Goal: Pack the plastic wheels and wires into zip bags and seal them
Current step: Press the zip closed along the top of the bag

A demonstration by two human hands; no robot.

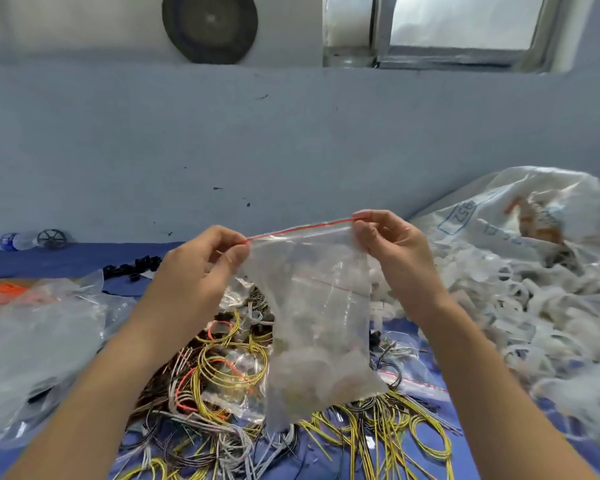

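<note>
Head view: the zip bag (316, 306) hangs in the middle of the frame, held up off the blue cloth (32, 259). Its bottom edge hangs just above the wires (229, 368). The bag's red strip (300, 229) runs taut from the left hand (201, 268) up to the right hand (388, 247), tilted higher at the right. Above the strip the frame shows only bare blue wall; below and to both sides the cloth is crowded.

Both forearms reach in from the bottom corners. Each hand pinches 1 top corner of the bag between thumb and curled fingers, the left at the strip's lower end, the right at its upper end. Pale things sit in the bag's lower half (too blurred to name).

Yellow, grey and orange wires lie tangled across the lower centre. A heap of white wheels (534, 306) fills the right side, with a white sack (534, 209) behind it. Clear bags (42, 334) are piled at the left edge, black wheels (132, 266) lie beyond them, and a bottle (13, 241) lies by the wall at far left.
</note>
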